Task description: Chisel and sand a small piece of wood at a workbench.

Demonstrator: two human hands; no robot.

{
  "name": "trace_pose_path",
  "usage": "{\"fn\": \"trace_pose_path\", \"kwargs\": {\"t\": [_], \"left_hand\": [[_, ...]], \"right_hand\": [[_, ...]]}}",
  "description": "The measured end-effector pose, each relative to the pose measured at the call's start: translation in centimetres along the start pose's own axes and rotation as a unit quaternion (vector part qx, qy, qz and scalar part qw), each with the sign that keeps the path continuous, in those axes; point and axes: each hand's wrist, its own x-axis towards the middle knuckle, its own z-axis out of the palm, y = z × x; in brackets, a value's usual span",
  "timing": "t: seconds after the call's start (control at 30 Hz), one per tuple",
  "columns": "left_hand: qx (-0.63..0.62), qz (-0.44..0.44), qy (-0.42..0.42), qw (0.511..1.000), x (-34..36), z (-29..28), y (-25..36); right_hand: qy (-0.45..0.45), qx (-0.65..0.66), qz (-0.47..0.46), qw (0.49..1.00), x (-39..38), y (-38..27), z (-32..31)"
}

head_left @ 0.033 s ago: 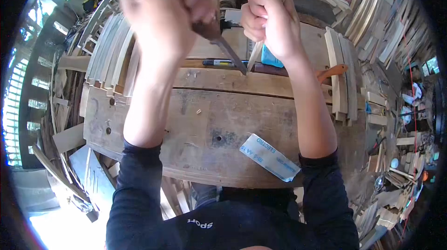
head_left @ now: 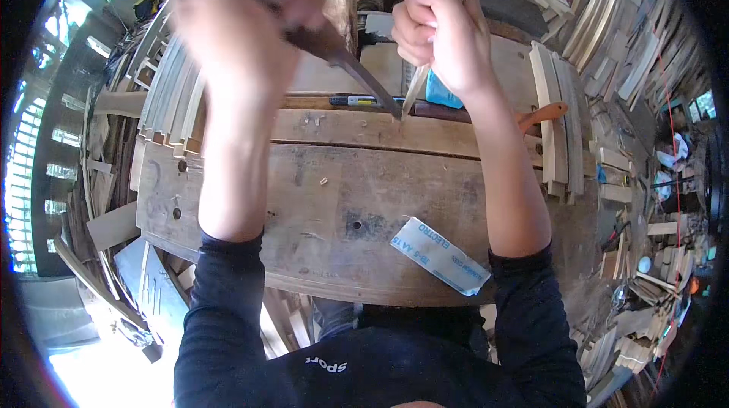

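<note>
My left hand [head_left: 243, 36], smeared by motion, is closed round a dark knife-like tool [head_left: 353, 70]. Its narrow blade slants down to the right, and its tip is close to the lower end of a thin wooden stick [head_left: 414, 89]. I cannot tell whether the two touch. Closed in a fist, my right hand [head_left: 444, 40] grips this pale stick, which shows both above and below the fingers. Both hands are over the far part of a worn wooden workbench [head_left: 304, 195]. A blue object [head_left: 444, 93] is partly hidden behind my right wrist.
A blue-and-black pen-like tool [head_left: 357, 101] lies along the bench's groove. An orange-brown handle [head_left: 543, 116] sticks out past my right forearm. Wooden strips are stacked at the left [head_left: 171, 97] and right [head_left: 550, 119]. A silvery printed strip [head_left: 440, 256] lies near the front edge.
My left hand has shifted a little to the left, and the tool's blade leans flatter. My right hand and the stick hold almost still.
</note>
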Motion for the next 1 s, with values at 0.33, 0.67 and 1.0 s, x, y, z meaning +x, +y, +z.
{"fn": "trace_pose_path", "kwargs": {"t": [0.33,0.67,1.0], "left_hand": [[-0.018,-0.005,0.014,1.000,0.3,-0.5,0.6],[0.022,0.035,-0.008,0.999,0.2,0.1,-0.3],[-0.007,0.023,-0.038,0.999,0.4,-0.1,0.7]], "right_hand": [[0.008,0.004,0.014,1.000,0.2,-0.5,-0.2],[-0.023,0.045,0.007,0.999,0.6,-0.5,-0.8],[-0.080,0.018,0.021,0.996,0.3,-0.7,-1.1]]}}
